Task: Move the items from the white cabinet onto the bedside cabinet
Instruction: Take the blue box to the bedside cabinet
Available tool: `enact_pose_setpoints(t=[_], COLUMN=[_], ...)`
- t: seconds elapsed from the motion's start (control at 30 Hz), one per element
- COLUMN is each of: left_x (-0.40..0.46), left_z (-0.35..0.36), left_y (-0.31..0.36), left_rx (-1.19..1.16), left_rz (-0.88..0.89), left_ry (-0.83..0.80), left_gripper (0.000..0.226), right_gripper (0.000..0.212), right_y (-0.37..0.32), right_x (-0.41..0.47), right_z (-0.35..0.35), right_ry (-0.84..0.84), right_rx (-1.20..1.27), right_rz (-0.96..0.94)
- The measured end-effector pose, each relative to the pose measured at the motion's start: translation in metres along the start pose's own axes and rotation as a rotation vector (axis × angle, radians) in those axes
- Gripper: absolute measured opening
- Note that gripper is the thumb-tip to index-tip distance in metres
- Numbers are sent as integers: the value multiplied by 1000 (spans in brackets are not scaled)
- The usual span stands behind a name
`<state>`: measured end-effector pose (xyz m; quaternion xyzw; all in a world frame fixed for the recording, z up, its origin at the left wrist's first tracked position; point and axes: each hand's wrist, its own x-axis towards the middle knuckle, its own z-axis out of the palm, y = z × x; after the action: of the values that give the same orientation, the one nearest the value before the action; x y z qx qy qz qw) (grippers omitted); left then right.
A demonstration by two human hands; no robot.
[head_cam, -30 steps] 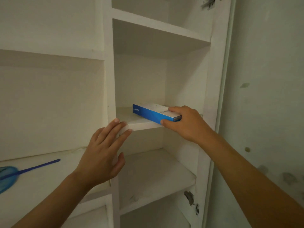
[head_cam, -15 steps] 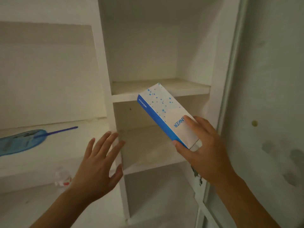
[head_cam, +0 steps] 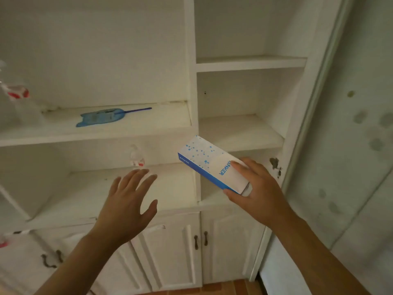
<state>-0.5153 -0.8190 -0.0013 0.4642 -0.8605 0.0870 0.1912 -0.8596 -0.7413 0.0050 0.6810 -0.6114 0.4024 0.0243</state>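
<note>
White cabinet [head_cam: 192, 116] with open shelves above and panelled doors [head_cam: 170, 252] below, beside a stained wall [head_cam: 361, 145]. Right hand [head_cam: 258, 193] gripping a white-and-blue box [head_cam: 209, 165] by its near end, thumb under the blue edge, fingers curled over the printed top. Box held tilted in the air in front of the cabinet's central upright, touching no shelf, far end pointing up and left. Left hand [head_cam: 127, 202] raised in front of the lower left shelf, fingers straight and spread, grasping nothing. On the upper left shelf, a blue cat-shaped fan [head_cam: 101, 118] lying flat, its thin dark handle pointing right. Behind the left hand's fingertips, at the back of the lower left shelf, a small clear bag [head_cam: 136, 158] with a red-and-white piece inside; contents otherwise too blurred to tell. At the far left edge, blurred clear plastic [head_cam: 14, 96] with red and white showing through it. Right-hand compartments bare on the two shelves in view. Dark metal handles [head_cam: 201, 241] on the doors below. Strip of reddish floor [head_cam: 225, 287] at the bottom.
</note>
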Motion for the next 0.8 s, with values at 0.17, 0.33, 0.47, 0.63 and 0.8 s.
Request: enact_pose_setpoints(t=[0.17, 0.33, 0.47, 0.63, 0.8], left_x=[-130, -267, -367, -476, -577], left_z=[-30, -76, -125, -181, -220], left_y=[-42, -79, -103, -129, -141], left_rx=[7, 91, 183, 216, 272], left_rz=[-144, -328, -491, -696, -920], left_ry=[-55, -96, -125, -85, -18], left_gripper=[65, 67, 69, 68, 66], right_gripper=[78, 77, 75, 74, 74], right_y=[-81, -180, -263, -367, -474], right_x=[-66, -107, -129, -150, -167], right_z=[41, 86, 128, 176, 231], right_ry=[-119, -275, -375, -487, -602], right_rx=[56, 128, 176, 250, 353], right_rz=[-17, -130, -242, -411, -609])
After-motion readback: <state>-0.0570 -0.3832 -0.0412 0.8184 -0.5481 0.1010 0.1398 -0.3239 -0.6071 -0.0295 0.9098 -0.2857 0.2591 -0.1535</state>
